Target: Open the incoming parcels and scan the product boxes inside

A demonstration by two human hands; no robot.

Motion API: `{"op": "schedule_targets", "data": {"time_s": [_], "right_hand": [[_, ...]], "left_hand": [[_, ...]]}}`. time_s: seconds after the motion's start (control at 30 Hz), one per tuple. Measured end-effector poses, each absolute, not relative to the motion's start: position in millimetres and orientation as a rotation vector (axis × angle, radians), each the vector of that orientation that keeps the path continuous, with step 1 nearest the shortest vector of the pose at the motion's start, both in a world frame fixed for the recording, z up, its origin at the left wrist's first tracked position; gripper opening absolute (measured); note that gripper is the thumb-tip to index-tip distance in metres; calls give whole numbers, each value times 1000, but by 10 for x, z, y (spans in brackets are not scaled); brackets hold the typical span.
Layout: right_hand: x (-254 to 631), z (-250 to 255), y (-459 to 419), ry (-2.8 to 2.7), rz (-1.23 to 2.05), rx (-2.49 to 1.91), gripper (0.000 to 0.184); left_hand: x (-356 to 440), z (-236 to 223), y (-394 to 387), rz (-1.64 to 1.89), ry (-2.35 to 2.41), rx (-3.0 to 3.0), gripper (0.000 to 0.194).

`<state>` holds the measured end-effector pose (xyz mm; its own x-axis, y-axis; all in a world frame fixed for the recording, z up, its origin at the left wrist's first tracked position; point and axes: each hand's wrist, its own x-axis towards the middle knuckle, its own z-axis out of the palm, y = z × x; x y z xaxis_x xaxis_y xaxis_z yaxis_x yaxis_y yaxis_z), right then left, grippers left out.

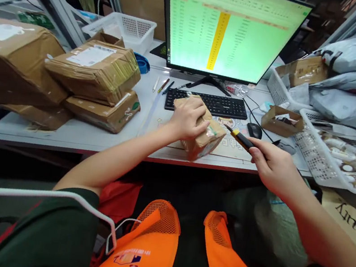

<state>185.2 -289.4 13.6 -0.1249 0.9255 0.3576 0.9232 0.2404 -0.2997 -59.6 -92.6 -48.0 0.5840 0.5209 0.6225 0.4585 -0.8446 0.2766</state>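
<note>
In the head view, the left hand [187,119] is clasping the top of a small brown cardboard box [210,140], which is sitting tilted near the front edge of the white table [85,136]. At three o'clock from the box, the right hand [272,162] is gripping a black-and-yellow utility knife [241,139], its tip pointing towards the box; whether they are touching is hard to tell. The left palm is hiding much of the box's top, and its underside is staying out of sight. At twelve o'clock, a black-framed monitor [229,28] is showing a green spreadsheet with one yellow column, its entries too small to read. At nine o'clock, a brown carton [95,67] is bearing a white label, likewise illegible. At four o'clock, a tan bag [351,217] is showing "eauty", the frame cutting it off. At six o'clock, an orange mesh-trimmed vest [146,242] is carrying tiny, unreadable print.
</note>
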Motion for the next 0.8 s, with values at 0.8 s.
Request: {"op": "schedule_targets", "data": {"time_s": [0.8], "right_hand": [[1583, 569, -2177, -2373, 35, -2031, 39]], "left_hand": [[-291, -565, -1071, 1112, 1183, 2480, 24]]}}
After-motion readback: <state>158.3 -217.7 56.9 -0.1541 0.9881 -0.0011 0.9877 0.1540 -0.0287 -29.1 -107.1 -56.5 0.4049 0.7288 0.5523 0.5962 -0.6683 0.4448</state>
